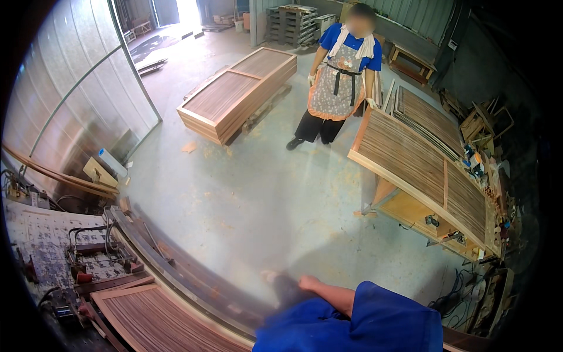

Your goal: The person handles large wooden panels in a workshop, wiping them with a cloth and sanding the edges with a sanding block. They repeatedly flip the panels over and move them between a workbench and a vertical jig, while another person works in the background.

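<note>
My right hand (308, 283) shows near the lower middle, at the end of a bare forearm coming out of a blue sleeve. Its fingers look curled in, and no object shows in it. It hangs over the floor (246, 223), touching nothing that I can see. My left hand is not visible. Just left of the right hand there is a blurred pale and dark shape, perhaps my foot and trouser leg. Nearest on the lower left lies a wood-grain panel (158, 317) with a light frame, beside a long metal rail (182, 276).
A co-worker (340, 70) in a patterned apron stands beyond, one gloved hand at a framed panel on a wooden workbench (404, 211) at right. Stacked framed panels (234, 94) rest on low supports at back left. Cables (460, 305) lie lower right. Clamping machinery (88, 258) stands left.
</note>
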Tool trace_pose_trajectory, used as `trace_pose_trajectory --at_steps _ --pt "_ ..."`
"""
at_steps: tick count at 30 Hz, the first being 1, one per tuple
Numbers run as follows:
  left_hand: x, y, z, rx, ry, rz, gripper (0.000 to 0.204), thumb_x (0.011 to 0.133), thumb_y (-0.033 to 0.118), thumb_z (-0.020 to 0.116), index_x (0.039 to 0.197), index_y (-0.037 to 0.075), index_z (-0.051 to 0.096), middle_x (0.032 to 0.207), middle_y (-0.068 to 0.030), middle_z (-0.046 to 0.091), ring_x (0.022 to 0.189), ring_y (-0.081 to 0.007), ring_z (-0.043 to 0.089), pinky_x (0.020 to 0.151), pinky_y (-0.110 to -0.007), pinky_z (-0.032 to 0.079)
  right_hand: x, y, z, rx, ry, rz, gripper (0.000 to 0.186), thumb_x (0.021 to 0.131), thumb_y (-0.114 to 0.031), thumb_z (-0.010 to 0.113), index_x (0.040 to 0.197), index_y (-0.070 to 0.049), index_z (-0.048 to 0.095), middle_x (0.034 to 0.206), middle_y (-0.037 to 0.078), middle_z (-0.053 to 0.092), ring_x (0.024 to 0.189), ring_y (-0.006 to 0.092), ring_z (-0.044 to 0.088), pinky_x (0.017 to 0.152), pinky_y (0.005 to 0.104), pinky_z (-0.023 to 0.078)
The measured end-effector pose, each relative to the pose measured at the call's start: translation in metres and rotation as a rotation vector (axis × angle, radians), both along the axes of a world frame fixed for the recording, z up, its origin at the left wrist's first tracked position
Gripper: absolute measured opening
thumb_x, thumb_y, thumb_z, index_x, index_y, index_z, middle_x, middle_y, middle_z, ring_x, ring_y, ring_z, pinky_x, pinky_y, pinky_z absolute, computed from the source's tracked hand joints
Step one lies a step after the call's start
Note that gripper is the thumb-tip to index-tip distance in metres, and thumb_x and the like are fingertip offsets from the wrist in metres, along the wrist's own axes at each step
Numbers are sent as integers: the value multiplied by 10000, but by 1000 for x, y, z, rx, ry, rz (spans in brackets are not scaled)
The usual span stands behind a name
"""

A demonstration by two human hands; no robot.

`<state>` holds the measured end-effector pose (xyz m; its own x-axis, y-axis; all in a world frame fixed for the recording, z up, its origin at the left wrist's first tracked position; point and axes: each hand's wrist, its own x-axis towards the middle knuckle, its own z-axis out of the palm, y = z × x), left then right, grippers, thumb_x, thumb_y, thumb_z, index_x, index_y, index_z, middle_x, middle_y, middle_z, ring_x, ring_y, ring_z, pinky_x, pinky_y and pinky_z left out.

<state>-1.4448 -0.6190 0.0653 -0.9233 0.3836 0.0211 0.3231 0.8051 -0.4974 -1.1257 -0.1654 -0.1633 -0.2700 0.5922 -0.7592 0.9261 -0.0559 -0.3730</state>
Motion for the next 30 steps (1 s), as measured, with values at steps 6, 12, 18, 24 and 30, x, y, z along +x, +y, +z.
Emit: trace_pose_trajectory --at_steps 6,12,18,24,30 --pt "3 -3 3 -10 5 -10 703 957 646 545 924 -33 724 844 -151 702 676 -324 667 571 -433 548 -3 4 6 -15 -25 -21 310 864 -261 583 1033 -103 790 1077 228 733 1040 421 697 927 513 542" --pt "5 -6 4 -22 8 -25 688 961 634 549 929 -31 726 849 -151 704 682 -321 669 578 -433 549 -4 5 10 -25 -38 -29 306 862 -266 594 1036 -109 791 1107 205 735 1071 398 693 938 495 542" --pt "8 -9 6 -33 12 -38 674 965 621 553 934 -28 728 854 -151 706 688 -318 672 586 -432 551 -3 6 7 -8 -36 8 314 863 -270 592 1036 -99 790 1098 215 734 1056 408 696 936 503 542" --pt "11 -15 8 -50 17 -47 659 969 609 556 939 -26 730 858 -150 708 695 -315 674 593 -432 553 -4 4 1 -4 -30 -9 316 856 -270 596 1021 -83 790 1069 229 734 1032 418 702 928 511 544" --pt "19 -31 11 -64 31 -23 644 972 597 560 944 -23 732 863 -150 709 701 -312 676 600 -431 555 -9 6 6 2 0 9 298 842 -255 603 984 -67 785 1046 241 732 998 430 704 903 515 547"
